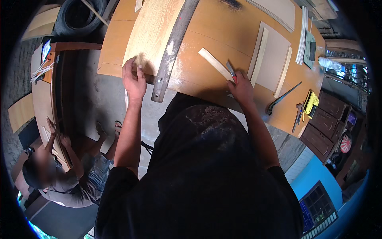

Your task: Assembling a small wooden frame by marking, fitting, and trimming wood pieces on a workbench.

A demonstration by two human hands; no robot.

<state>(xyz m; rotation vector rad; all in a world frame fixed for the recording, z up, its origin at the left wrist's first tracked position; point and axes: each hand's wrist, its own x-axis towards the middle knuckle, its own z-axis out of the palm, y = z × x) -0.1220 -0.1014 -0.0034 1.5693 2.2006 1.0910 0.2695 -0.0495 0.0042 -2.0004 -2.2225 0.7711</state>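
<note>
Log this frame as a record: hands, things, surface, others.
Left hand: fingers loosely curled at near end of wood-grain board
Right hand: gripping red-handled knife, beside narrow wood strip
Straightedge: dark bar along the board's right edge
Surface: orange-brown tabletop
Tools at right: saw-like tool, yellow tool
Others: seated person at left

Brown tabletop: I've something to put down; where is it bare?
Bare: dusty stretch between the dark bar and the short strip by the right hand; left of the woodgrain panel. Crowded: right side, around the beige board and yellow tool.
</note>
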